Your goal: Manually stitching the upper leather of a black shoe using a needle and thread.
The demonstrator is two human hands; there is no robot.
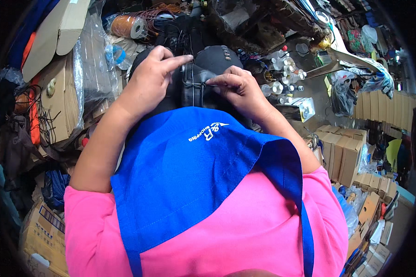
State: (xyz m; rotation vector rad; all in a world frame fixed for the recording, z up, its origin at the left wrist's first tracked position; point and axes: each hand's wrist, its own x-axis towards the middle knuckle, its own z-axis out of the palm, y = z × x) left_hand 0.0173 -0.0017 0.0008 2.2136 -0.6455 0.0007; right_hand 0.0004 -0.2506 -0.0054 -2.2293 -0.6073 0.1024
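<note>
A black, leather-looking piece [196,96] is upright between my knees, with a pale line running down its middle. Above its left edge is my left hand [155,78], its index finger stretched across the top and the other fingers bent. Whatever its fingertips may hold is too small to make out. On the right side, my right hand [240,90] pinches a thin dark thread [202,84] close against the black piece. Dark cloth [217,57] covers my knees, and a blue apron [185,157] lies over my lap.
Flattened cardboard [58,101] and clear plastic sheeting [94,69] stand close on my left. An orange spool [127,27] lies beyond. Several bottles [284,69] crowd the right side, near a black plastic bag [342,94]. Stacked cardboard boxes [339,152] stand farther right.
</note>
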